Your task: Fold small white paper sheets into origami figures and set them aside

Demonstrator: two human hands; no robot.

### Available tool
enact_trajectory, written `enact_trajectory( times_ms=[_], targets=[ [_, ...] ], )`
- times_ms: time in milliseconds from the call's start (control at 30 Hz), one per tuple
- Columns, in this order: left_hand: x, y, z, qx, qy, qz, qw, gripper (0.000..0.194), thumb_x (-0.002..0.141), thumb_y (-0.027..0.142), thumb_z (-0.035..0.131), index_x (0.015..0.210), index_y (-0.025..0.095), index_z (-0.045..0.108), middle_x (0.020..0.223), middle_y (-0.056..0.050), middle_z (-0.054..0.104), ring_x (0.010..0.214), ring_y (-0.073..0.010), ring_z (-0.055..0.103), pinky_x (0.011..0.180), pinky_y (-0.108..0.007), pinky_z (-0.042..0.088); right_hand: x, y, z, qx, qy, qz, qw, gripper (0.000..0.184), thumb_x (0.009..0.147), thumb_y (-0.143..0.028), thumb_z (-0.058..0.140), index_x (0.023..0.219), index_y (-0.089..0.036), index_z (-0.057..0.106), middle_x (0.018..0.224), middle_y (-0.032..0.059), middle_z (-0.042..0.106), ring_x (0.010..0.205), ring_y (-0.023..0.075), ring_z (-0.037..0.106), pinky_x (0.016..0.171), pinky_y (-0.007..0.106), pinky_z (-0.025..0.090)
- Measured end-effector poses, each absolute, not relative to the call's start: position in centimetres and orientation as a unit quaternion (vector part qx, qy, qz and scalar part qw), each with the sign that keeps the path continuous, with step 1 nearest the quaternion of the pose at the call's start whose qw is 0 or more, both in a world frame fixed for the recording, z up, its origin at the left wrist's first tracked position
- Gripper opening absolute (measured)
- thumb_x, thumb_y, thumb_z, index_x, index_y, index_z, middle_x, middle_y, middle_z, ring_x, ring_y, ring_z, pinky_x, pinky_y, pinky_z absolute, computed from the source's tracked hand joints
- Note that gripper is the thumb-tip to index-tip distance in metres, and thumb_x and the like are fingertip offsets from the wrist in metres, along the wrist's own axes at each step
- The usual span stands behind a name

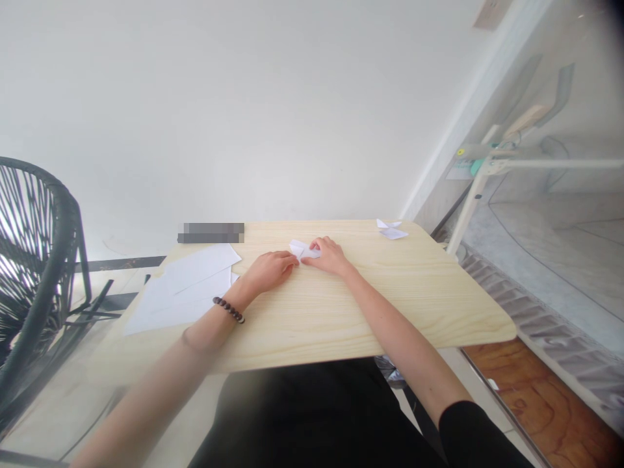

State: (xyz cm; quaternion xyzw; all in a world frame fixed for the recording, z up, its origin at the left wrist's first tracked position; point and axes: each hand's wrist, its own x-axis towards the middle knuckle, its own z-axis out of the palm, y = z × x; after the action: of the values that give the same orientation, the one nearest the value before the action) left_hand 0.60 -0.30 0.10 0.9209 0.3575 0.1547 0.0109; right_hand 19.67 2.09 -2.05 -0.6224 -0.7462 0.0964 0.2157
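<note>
A small piece of white folded paper (pixel 297 247) lies on the tabletop between my two hands, with a raised flap at its left end. My right hand (pixel 330 257) grips its right part, thumb and fingers closed around it. From the left, my left hand (pixel 272 270) has its fingers pressed together, the tips holding the paper's near corner against the table. The fingertips partly hide the folds. A dark bead bracelet (pixel 229 309) circles my left wrist.
White paper sheets (pixel 188 286) lie on the left of the wooden table (pixel 312 331). Another folded paper piece (pixel 391 229) rests at the back right. A dark blurred object (pixel 211 233) sits at the back left. A corded chair (pixel 63 221) stands left, a white metal frame (pixel 468 214) right.
</note>
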Motion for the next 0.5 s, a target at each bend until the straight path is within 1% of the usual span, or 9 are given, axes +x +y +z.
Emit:
enact_trajectory(
  times_ms=[100, 167, 300, 500],
  targets=[
    [0.6, -0.3, 0.1, 0.922, 0.355, 0.155, 0.008, 0.026, 0.081, 0.022, 0.034, 0.095, 0.022, 0.055, 0.096, -0.004, 0.058, 0.086, -0.0159, 0.054, 0.073, -0.027, 0.040, 19.9, 2.2, -2.2, -0.614, -0.748, 0.111, 0.227, 0.041, 0.058, -0.051, 0.057, 0.088, -0.023, 0.052, 0.089, 0.0022, 0.049, 0.088, 0.0171, 0.047, 0.079, 0.032, 0.033],
    [0.6, -0.3, 0.2, 0.923, 0.354, 0.153, 0.005, 0.026, 0.081, 0.022, 0.033, 0.094, 0.022, 0.055, 0.095, -0.003, 0.058, 0.085, -0.0160, 0.054, 0.072, -0.027, 0.040, 20.2, 2.4, -2.4, -0.601, -0.753, 0.127, 0.237, 0.037, 0.059, -0.046, 0.058, 0.088, -0.023, 0.052, 0.091, 0.0018, 0.049, 0.089, 0.0164, 0.047, 0.080, 0.032, 0.033],
    [0.7, -0.3, 0.2, 0.923, 0.353, 0.153, 0.005, 0.025, 0.081, 0.022, 0.033, 0.093, 0.022, 0.055, 0.095, -0.003, 0.058, 0.084, -0.0157, 0.054, 0.070, -0.026, 0.040, 20.9, 2.9, -2.6, -0.577, -0.755, 0.168, 0.260, 0.031, 0.063, -0.031, 0.056, 0.093, -0.022, 0.052, 0.095, 0.0018, 0.048, 0.086, 0.0131, 0.048, 0.078, 0.028, 0.035],
    [0.6, -0.3, 0.2, 0.923, 0.354, 0.153, 0.003, 0.025, 0.081, 0.023, 0.033, 0.093, 0.022, 0.055, 0.094, -0.003, 0.058, 0.083, -0.0155, 0.054, 0.070, -0.026, 0.041, 21.6, 2.9, -2.0, -0.537, -0.767, 0.224, 0.270, 0.032, 0.065, -0.014, 0.049, 0.096, -0.018, 0.052, 0.095, 0.0026, 0.048, 0.075, 0.0096, 0.047, 0.071, 0.023, 0.038]
  ],
)
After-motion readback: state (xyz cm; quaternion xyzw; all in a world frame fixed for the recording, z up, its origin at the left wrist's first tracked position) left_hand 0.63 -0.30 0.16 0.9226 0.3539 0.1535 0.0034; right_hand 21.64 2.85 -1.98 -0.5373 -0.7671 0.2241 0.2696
